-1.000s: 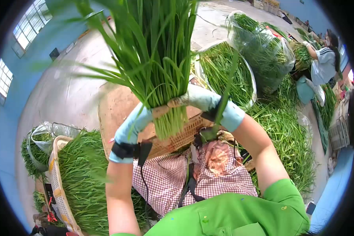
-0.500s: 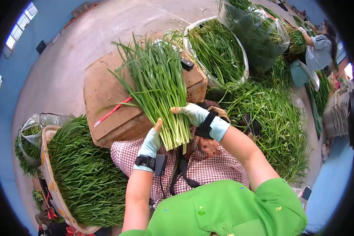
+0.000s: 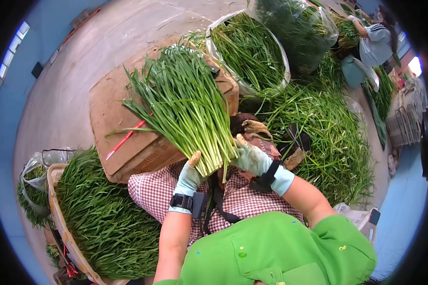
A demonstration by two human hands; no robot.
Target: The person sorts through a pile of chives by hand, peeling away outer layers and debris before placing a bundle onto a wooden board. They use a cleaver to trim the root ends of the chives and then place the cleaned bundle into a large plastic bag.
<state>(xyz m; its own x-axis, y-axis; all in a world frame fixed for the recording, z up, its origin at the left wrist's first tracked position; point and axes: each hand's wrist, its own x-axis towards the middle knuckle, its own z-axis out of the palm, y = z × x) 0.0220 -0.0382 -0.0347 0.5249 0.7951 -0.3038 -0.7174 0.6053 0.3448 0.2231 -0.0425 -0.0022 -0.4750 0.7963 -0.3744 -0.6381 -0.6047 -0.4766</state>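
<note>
Head view shows the bundle of chives (image 3: pixel 185 107) lying with its long axis from the cut ends near the lap up-left over the crate (image 3: pixel 109 118). Left hand (image 3: pixel 190 175) and right hand (image 3: pixel 252 159) both grip the cut ends.
</note>
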